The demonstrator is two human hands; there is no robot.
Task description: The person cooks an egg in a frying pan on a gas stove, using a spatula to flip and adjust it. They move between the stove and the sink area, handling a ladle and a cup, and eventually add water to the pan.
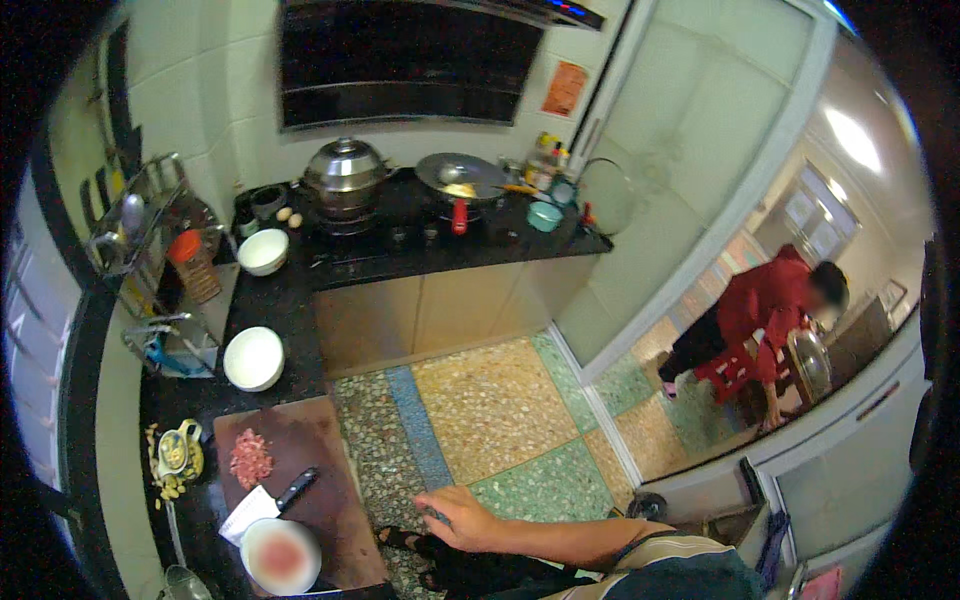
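My right hand (459,517) is over the floor, right of the cutting board, its fingers curled. A dark sliver shows between thumb and fingers; I cannot tell whether it is a held object. My left hand is out of view. On the brown cutting board (330,442) lies a heap of chopped raw meat (251,459). Beside it a cleaver with a wide blade (251,512) and black handle (298,489) lies flat. A white bowl (250,566) stands at the board's near end, its reddish contents blurred.
Two white bowls (263,252) (254,359) stand along the black counter. A lidded steamer pot (345,180) and a wok with a red handle (460,216) sit on the stove. Beyond the sliding glass door (675,120), a person in red (757,300) bends over.
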